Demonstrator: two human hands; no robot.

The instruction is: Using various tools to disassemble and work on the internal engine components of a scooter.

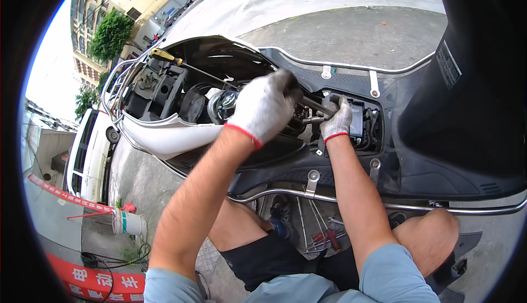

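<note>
A white scooter (pixel 175 135) stands in front of me with its seat area and floorboard compartment uncovered. My left hand (pixel 266 105), in a white work glove with a red cuff, is closed around the dark end of a bar-shaped tool (pixel 314 105) above the engine opening. The gloved fingers of my right hand (pixel 337 119) are closed at the other end of this bar, beside the battery (pixel 357 121) in the floorboard compartment. Beneath the bar lies a short metal piece (pixel 313 120), partly hidden. A long screwdriver with a yellow handle (pixel 164 56) rests across the seat opening.
Chrome rails (pixel 362 207) run along both scooter sides. On the ground by my legs lie several tools, among them a red-handled one (pixel 332 239). A white bucket (pixel 129 222) and a white van (pixel 88 155) stand at the left. The dark front shield (pixel 466 94) rises at the right.
</note>
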